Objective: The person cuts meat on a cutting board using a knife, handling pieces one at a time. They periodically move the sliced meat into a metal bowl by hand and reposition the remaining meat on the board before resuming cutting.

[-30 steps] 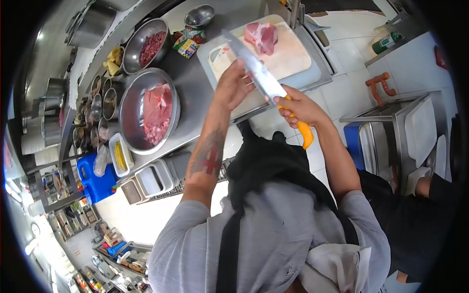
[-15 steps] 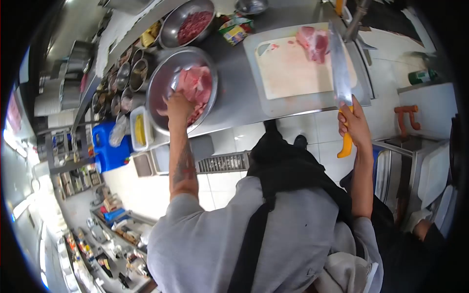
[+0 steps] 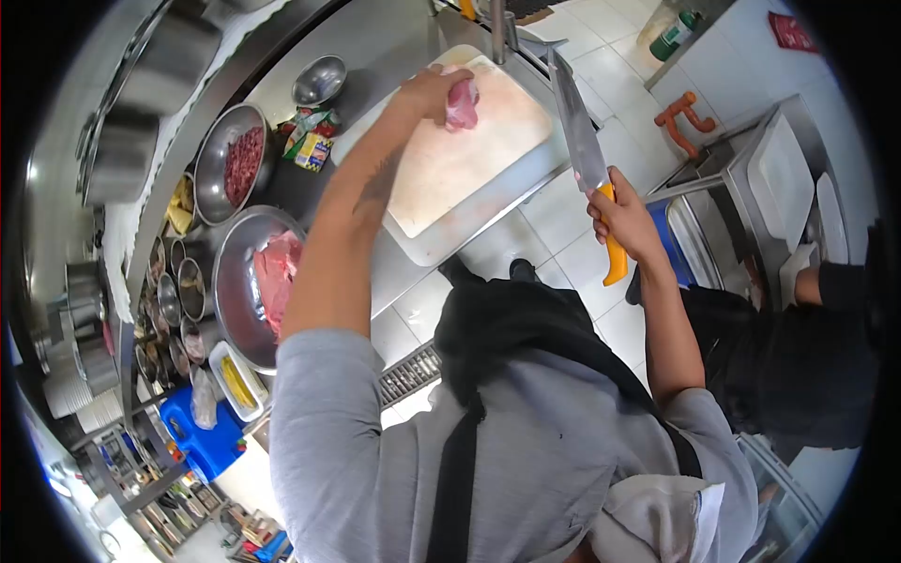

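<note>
Half covers meat [image 3: 463,108] with nearer left hand [image 3: 433,92] (cannot tell if pinching); grips knife [image 3: 585,148], well apart, in right hand [image 3: 623,216].

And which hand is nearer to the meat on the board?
Left. The left hand is on the meat; the right hand, holding the knife, is off to the right.

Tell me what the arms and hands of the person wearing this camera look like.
Short grey sleeves cover the upper arms. The left forearm is bare, with a dark tattoo on it; the right forearm is bare too, with no marking that I can see. The left hand and right hand are ungloved.
</note>
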